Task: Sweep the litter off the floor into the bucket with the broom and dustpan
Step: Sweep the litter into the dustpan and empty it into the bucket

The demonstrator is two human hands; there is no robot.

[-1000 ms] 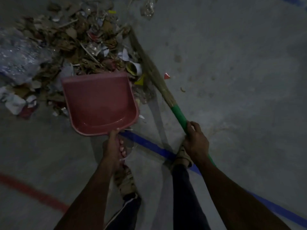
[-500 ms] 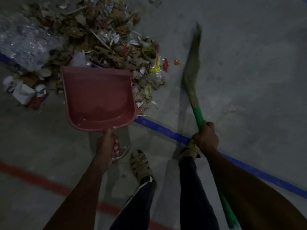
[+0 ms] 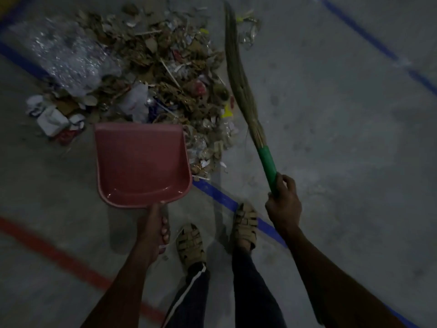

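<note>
- The left hand is wrapped round the handle of the pink dustpan; the fingers curl under it with the nails showing on the right side, and the handle itself is almost wholly hidden in the fist.
- The dustpan is held with its open mouth toward the litter pile, its front lip at the near edge of the pile. Whether the lip touches the floor cannot be told; a shadow lies on the floor beneath the pan.
- The pan holds no litter that can be seen.
- The right hand grips the broom at the lower end of its green sleeve, fingers closed round the shaft and thumb on the upper side.
- The broom slants up and away from the hand, its long straw bristles lying along the right edge of the pile, tips toward the far side of the floor.
- The pile is dry leaves, paper scraps, bits of plastic and a crumpled clear plastic sheet at its left, spread across a blue floor line.
- Two sandalled feet stand just behind the dustpan, the right one on the blue line; a red floor line runs across the near left corner.
</note>
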